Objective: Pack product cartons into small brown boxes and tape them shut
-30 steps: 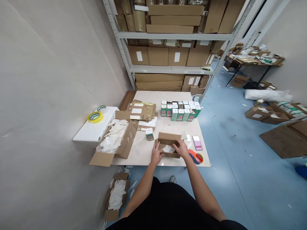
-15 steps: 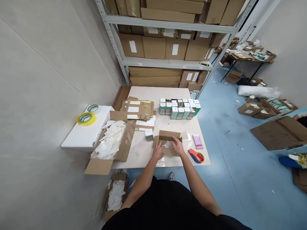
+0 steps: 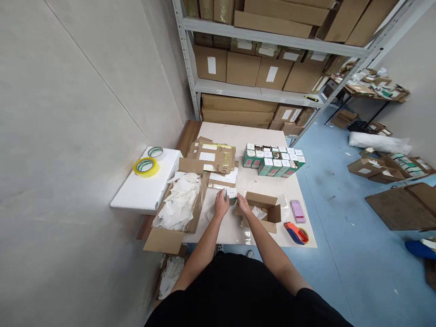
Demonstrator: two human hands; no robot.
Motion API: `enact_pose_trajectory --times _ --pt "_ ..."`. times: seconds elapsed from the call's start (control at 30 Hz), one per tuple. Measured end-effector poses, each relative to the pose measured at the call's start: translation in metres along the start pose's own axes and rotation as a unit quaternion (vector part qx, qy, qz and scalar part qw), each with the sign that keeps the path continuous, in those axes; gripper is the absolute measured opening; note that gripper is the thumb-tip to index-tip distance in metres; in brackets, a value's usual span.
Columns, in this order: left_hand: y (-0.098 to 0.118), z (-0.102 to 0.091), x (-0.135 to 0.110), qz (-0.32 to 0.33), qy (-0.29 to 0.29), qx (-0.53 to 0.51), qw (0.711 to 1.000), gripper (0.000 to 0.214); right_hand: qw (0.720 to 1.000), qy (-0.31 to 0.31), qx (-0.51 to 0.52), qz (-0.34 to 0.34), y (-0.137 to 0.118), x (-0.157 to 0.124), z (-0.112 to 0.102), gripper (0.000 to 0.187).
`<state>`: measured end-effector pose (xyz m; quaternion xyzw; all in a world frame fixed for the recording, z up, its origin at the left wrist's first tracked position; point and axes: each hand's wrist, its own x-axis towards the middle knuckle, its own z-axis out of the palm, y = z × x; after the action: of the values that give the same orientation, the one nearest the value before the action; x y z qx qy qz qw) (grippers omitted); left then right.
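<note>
A small white-and-green box [image 3: 232,194] stands on the table between my two hands. My left hand [image 3: 221,205] grips its left side, fingers curled around the edge. On the opposite side my right hand [image 3: 243,205] has its fingers pressed against the box. Just right of that hand sits an open cardboard carton [image 3: 273,213], flaps up, with a piece of clear plastic [image 3: 259,213] inside. My right forearm passes in front of the carton's left part.
Rows of white-and-green boxes [image 3: 275,161] stand at the back right. A red-and-blue tape dispenser [image 3: 296,233] and a pink stack [image 3: 297,211] lie at the right edge. To the left are flattened cardboard [image 3: 218,156], a carton of white paper [image 3: 182,200] and tape rolls [image 3: 146,167].
Both hands have left the open carton and moved left to the small box, taking hold of its sides. The plastic stays in the carton. The view has shifted left.
</note>
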<state>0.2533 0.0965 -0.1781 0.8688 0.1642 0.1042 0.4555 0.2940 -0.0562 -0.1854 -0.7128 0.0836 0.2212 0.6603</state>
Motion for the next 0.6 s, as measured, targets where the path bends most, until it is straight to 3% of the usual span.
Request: enact_pose_trajectory --times 0.17,0.27,0.43,0.6 --pt "-0.028 -0.005 0.017 -0.123 -0.046 0.022 0.991 0.067 0.993 -0.072 0.061 0.066 0.014 -0.003 0.047 0.064" --pt "-0.047 -0.011 0.017 -0.158 -0.049 0.051 0.985 0.077 0.99 -0.105 0.055 0.081 0.025 -0.011 0.065 0.062" --pt "-0.066 -0.025 0.02 -0.157 -0.038 0.055 0.985 0.07 0.989 -0.1 0.022 0.102 0.032 -0.018 0.071 0.062" --pt "-0.058 -0.033 0.022 -0.104 -0.006 0.028 0.994 0.063 0.994 -0.061 -0.004 0.085 0.026 -0.012 0.062 0.062"
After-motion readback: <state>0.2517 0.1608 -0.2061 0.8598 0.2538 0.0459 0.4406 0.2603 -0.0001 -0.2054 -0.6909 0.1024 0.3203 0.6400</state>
